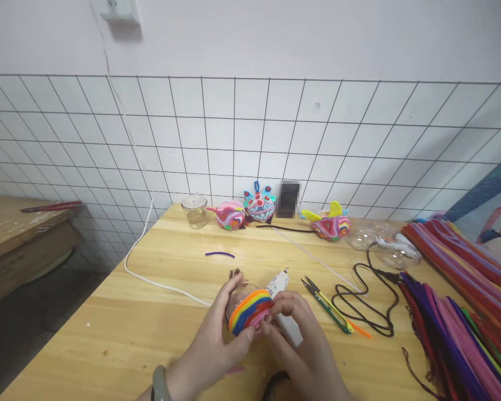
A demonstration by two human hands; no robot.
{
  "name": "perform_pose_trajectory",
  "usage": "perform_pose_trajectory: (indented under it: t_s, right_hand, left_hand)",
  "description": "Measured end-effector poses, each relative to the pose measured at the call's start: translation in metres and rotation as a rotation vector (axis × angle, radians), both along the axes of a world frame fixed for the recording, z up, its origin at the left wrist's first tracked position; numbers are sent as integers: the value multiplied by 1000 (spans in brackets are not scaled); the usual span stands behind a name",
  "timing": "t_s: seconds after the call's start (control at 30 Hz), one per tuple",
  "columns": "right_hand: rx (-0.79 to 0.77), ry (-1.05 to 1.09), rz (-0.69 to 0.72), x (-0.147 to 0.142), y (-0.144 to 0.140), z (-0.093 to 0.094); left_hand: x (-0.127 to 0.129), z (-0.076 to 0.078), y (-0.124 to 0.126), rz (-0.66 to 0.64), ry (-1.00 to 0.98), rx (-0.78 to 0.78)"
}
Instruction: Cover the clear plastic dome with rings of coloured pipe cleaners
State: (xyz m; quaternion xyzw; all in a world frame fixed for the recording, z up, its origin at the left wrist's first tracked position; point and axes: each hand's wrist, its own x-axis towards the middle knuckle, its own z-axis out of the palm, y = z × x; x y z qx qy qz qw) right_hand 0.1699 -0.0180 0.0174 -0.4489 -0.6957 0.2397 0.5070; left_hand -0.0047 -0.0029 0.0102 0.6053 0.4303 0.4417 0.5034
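Observation:
My left hand (221,334) is closed round a clear plastic ball (244,291) partly wrapped in rainbow bands of pipe cleaner (250,308). A dark tassel (234,273) pokes out past its fingertips. My right hand (298,334) pinches a pink pipe cleaner (259,322) against the ball's right side with thumb and fingers; the exact grip is partly hidden. Behind that hand lies a white glue gun (278,283), its nozzle pointing away and its body partly covered. Green-and-yellow thread snips (328,306) rest on the table to the right.
Finished pipe-cleaner ornaments (260,206) and a glass cup (195,211) line the wall. Pipe-cleaner bundles (463,267) fill the right side, near clear plastic balls (396,257) and a looped black cord (359,284). A white cable (167,287) crosses the left. A purple piece (220,254) lies mid-table.

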Motion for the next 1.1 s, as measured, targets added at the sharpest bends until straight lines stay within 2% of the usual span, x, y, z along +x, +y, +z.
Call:
perform_pose_trajectory:
  t_s: [0.13, 0.23, 0.73, 1.1]
  right_hand:
    - [9, -9, -15, -2, 1, 0]
    - [-7, -1, -20, -4, 0, 0]
    - [-155, 126, 10, -7, -1, -1]
    - [-112, 79, -11, -8, 1, 1]
  left_hand:
    - [0, 0, 0, -20, 38, -26]
    - [3, 0, 0, 30, 6, -36]
    - [9, 0, 4, 67, -58, -57]
    - [9, -1, 3, 56, -72, -65]
